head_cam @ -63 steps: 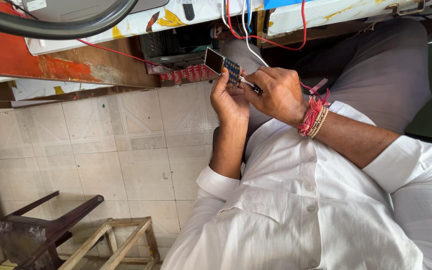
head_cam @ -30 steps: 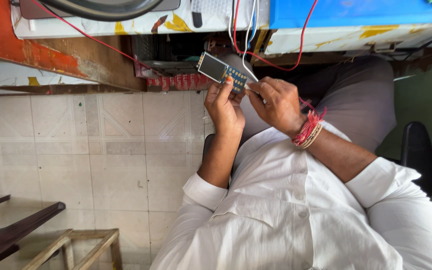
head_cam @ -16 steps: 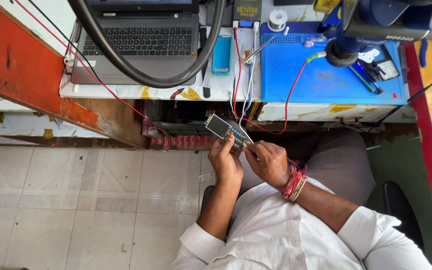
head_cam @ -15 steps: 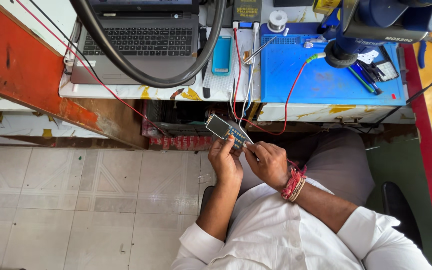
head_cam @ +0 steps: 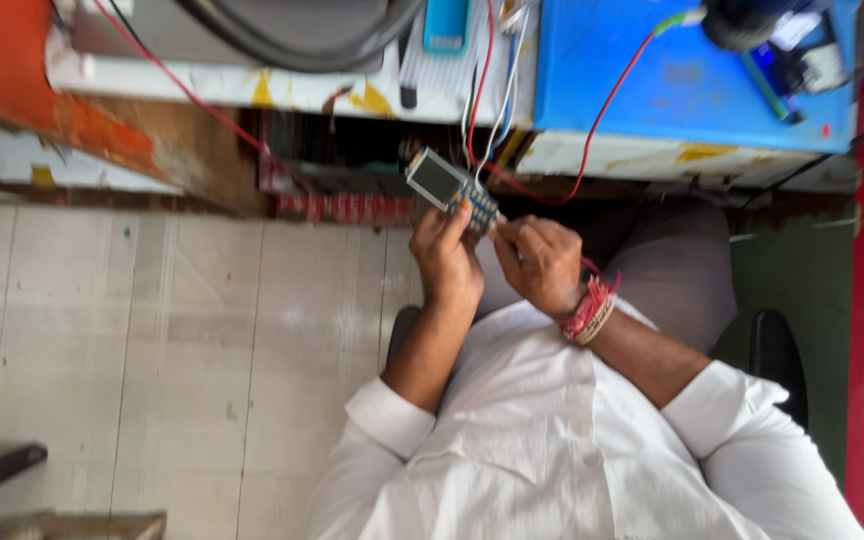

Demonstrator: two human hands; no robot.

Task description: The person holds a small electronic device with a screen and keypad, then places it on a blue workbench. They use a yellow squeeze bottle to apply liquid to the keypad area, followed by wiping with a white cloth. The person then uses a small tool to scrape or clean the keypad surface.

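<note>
Fingers: left hand (head_cam: pixel 445 258) is wrapped around the lower end of a phone (head_cam: pixel 452 186); right hand (head_cam: pixel 542 262) is pinched on something thin at the phone's lower edge, too small and blurred to name
Phone: small keypad handset, grey screen up and tilted, held in the air between the bench edge and the lap, just below the hanging wires (head_cam: pixel 484 95)
Left arm: bare forearm rising from a rolled white sleeve (head_cam: pixel 392 418)
Right wrist: red thread band (head_cam: pixel 592 305) wound around it
Bench (head_cam: pixel 252 88): worn white top with chipped yellow paint, above the hands
Blue mat (head_cam: pixel 652 85): on the bench to the right, a red wire crossing it
Blue case (head_cam: pixel 446 24): flat on the bench, just left of the wires
Black cable (head_cam: pixel 302 50): thick loop lying on the bench at the top
Floor (head_cam: pixel 152 350): pale tiles, left of the person
Chair (head_cam: pixel 777 355): dark edge showing beside the right arm
</note>
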